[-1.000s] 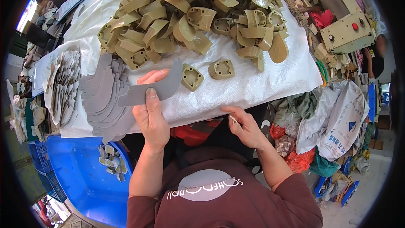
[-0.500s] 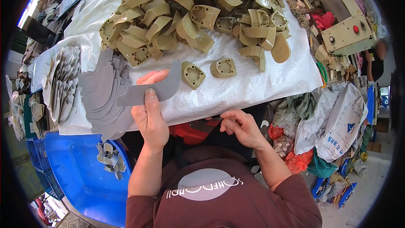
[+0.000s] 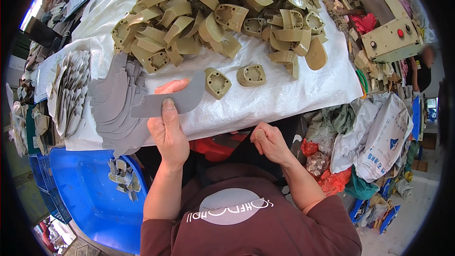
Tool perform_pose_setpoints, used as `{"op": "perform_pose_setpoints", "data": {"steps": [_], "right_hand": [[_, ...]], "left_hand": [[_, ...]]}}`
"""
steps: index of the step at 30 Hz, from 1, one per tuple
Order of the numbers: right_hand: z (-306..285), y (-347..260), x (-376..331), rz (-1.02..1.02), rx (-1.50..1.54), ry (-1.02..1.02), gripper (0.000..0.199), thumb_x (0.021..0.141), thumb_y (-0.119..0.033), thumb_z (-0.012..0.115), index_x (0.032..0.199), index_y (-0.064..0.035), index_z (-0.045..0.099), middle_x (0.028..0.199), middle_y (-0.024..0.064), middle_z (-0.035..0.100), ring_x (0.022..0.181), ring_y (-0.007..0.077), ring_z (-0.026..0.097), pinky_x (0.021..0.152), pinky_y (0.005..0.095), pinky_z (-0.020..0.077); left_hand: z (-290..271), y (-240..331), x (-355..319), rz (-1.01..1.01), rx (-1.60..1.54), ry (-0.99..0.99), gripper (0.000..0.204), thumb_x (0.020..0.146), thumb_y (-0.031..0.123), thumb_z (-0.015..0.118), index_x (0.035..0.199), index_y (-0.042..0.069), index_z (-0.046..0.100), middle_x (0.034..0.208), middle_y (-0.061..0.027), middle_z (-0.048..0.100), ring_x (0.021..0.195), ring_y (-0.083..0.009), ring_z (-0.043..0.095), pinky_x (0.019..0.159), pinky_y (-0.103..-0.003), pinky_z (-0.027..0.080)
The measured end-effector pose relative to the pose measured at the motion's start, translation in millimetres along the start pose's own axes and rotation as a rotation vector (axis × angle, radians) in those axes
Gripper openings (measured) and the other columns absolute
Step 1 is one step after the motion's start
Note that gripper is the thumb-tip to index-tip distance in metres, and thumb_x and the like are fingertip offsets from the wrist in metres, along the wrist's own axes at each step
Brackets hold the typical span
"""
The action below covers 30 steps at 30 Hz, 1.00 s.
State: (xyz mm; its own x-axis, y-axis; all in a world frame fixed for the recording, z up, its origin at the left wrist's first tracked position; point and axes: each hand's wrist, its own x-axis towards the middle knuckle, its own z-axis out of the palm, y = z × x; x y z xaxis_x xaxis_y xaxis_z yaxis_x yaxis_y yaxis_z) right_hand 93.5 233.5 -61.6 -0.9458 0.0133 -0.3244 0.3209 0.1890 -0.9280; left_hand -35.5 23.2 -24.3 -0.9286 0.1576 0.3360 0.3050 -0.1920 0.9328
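Observation:
Between thumb and fingers, my left hand [image 3: 169, 135] pinches a flat grey curved cover piece [image 3: 177, 100], lifted above the table's front edge. Its upper tip curls up beside an olive plastic shoe heel [image 3: 217, 84]. A stack of similar grey pieces [image 3: 116, 106] lies fanned out to the left of this hand. My right hand [image 3: 270, 142] is closed in front of the table edge, fingers curled in, with nothing visible in them. A second loose heel [image 3: 251, 75] lies on the white sheet, in front of a large heap of olive heels [image 3: 204, 14].
A white woven sheet [image 3: 265, 102] covers the table. Pale cut pieces [image 3: 68, 97] stand in rows at the left. Below them is a blue tub [image 3: 90, 208] with a few scraps. Plastic bags [image 3: 374, 137] crowd the right side, under a beige control box [image 3: 392, 39].
My right hand has drawn back slightly to the right, and its fingers have curled in further. The grey piece in my left hand has turned a little, its curved end now nearer the loose heel.

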Motion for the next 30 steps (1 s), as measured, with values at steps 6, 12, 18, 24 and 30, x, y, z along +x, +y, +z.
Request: {"op": "perform_pose_setpoints", "data": {"steps": [6,12,18,24,30], "right_hand": [[11.4,6.6,5.9,-0.191,0.146,0.047,0.016,0.09,-0.014,0.059,0.081,-0.0024,0.052,0.072,0.0028,0.059,0.061,0.0067,0.052,0.056,0.0228,0.043],[5.6,-10.5,-8.2,-0.087,0.437,-0.084,0.014,0.086,-0.009,0.065,0.082,-0.0044,0.052,0.078,0.0028,0.054,0.071,0.0089,0.053,0.066,0.0222,0.0452],[23.3,-38.0,-0.8,-0.298,0.363,-0.159,0.009,0.091,0.004,0.052,0.097,-0.0011,0.057,0.099,0.0098,0.054,0.084,0.0157,0.06,0.076,0.028,0.0503],[22.6,-35.6,-1.5,-0.2,0.382,-0.038,0.011,0.089,0.005,0.056,0.099,0.0007,0.056,0.098,0.0118,0.062,0.083,0.0151,0.062,0.075,0.0271,0.0501],[3.4,-34.5,1.0,0.078,0.195,-0.263,0.03,0.097,-0.026,0.051,0.109,0.0007,0.056,0.096,0.0133,0.067,0.084,0.0172,0.064,0.075,0.0255,0.0491]], "left_hand": [[2.5,0.2,-1.9,-0.029,-0.083,0.089,0.037,0.101,0.027,0.037,0.118,-0.002,0.052,0.117,-0.013,0.054,0.104,-0.0198,0.053,0.093,-0.034,0.042],[17.8,16.6,-23.6,-0.129,-0.342,-0.001,0.048,0.1,0.04,0.037,0.123,-0.001,0.046,0.11,-0.0131,0.054,0.07,-0.019,0.059,0.057,-0.03,0.048],[35.0,13.4,-37.9,-0.15,-0.274,-0.162,0.05,0.101,0.04,0.034,0.125,-0.003,0.045,0.117,-0.017,0.052,0.069,-0.0171,0.058,0.057,-0.028,0.049],[28.8,15.1,-32.4,-0.136,-0.335,-0.11,0.046,0.101,0.035,0.035,0.122,-0.004,0.046,0.12,-0.0185,0.051,0.069,-0.0182,0.058,0.059,-0.029,0.049],[19.5,14.7,-27.9,-0.153,-0.333,-0.055,0.043,0.102,0.032,0.033,0.118,-0.005,0.049,0.116,-0.0169,0.053,0.07,-0.0183,0.057,0.06,-0.031,0.049]]}}
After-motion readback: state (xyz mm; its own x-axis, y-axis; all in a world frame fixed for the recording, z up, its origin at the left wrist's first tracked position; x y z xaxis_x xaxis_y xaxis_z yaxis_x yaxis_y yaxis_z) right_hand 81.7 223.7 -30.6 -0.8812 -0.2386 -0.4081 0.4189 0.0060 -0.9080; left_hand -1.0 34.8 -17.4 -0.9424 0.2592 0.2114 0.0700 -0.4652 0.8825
